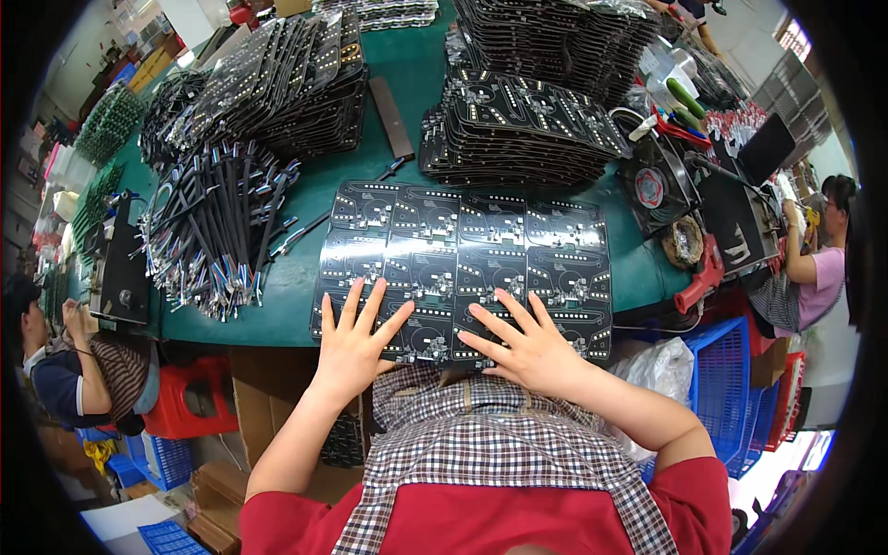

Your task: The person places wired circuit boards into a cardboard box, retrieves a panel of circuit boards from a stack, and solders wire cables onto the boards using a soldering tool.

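A black circuit board panel (490,254), divided into several sections dotted with small pale components, lies flat at the front edge of the green table. My left hand (356,338) rests on its lower left part, fingers spread. On the lower right part lies my right hand (527,342), its fingers also spread and stretched out. Neither hand grips anything. Beyond the panel stands a tall stack of similar black boards (523,129). A bundle of black cables (222,213) with coloured wire ends lies to the left of the panel.
More boards (287,83) are piled at the back left, near a flat metal bar (390,120). To the right are a black fan (655,185) and a red tool (700,277). Blue crates (717,388) and a red stool (192,398) stand below. People sit at both sides.
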Demonstrator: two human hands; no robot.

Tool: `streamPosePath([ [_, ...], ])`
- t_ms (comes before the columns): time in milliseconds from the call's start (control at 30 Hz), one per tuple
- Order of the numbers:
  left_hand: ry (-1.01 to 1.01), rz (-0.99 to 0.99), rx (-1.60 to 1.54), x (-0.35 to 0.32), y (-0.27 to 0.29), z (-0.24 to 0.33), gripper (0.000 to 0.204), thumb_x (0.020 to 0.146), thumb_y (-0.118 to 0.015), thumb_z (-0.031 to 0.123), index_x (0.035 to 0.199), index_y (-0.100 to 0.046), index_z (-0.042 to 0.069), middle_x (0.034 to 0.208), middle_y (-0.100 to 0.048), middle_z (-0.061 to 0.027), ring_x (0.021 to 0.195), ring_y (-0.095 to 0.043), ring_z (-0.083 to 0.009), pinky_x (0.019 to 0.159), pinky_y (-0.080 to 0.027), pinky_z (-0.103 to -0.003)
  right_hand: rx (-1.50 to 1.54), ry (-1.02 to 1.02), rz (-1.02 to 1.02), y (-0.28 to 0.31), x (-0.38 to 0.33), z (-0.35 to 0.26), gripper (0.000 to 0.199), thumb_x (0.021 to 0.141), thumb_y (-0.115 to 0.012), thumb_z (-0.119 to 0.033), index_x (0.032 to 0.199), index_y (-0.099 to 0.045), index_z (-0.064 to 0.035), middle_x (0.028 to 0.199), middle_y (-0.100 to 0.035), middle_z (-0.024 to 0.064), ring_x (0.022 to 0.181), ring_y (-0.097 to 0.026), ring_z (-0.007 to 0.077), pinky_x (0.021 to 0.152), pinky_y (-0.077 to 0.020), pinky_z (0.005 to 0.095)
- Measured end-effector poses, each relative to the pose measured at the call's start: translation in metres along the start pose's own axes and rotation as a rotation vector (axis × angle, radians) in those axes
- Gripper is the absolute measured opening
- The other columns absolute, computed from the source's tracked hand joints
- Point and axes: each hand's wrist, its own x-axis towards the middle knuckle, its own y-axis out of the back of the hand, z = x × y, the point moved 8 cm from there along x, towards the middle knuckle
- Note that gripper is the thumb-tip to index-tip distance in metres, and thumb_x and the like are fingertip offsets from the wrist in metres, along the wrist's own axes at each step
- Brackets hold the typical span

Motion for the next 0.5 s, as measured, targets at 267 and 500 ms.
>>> streamPosePath([
  [267, 0.008, -0.001, -0.068, 0.0013, 0.0064, -0.0006, 0.083, 0.06, -0.068, 0.058, 0.132, -0.043, 0.026, 0.144, -0.025, -0.0131, 0.134, -0.019, -0.0346, 0.102, -0.015, -0.062, 0.005, -0.032, 0.005, -0.0033, 0.0059, 0.0014, 0.063, 0.078, -0.061, -0.04, 0.135, -0.037, -0.0256, 0.142, -0.03, 0.0066, 0.131, -0.025, 0.0362, 0.098, -0.0279, 0.0615],
  [500, 0.036, 0.067, -0.103, -0.0025, 0.0049, -0.0063, 0.096, 0.058, -0.069, 0.058, 0.136, -0.036, 0.013, 0.144, -0.025, -0.0156, 0.134, -0.022, -0.033, 0.105, -0.014, -0.056, 0.029, -0.026, -0.018, -0.005, 0.0043, -0.0021, 0.063, 0.077, -0.063, -0.039, 0.134, -0.038, -0.0264, 0.142, -0.031, 0.0051, 0.13, -0.025, 0.037, 0.098, -0.0267, 0.0626],
])
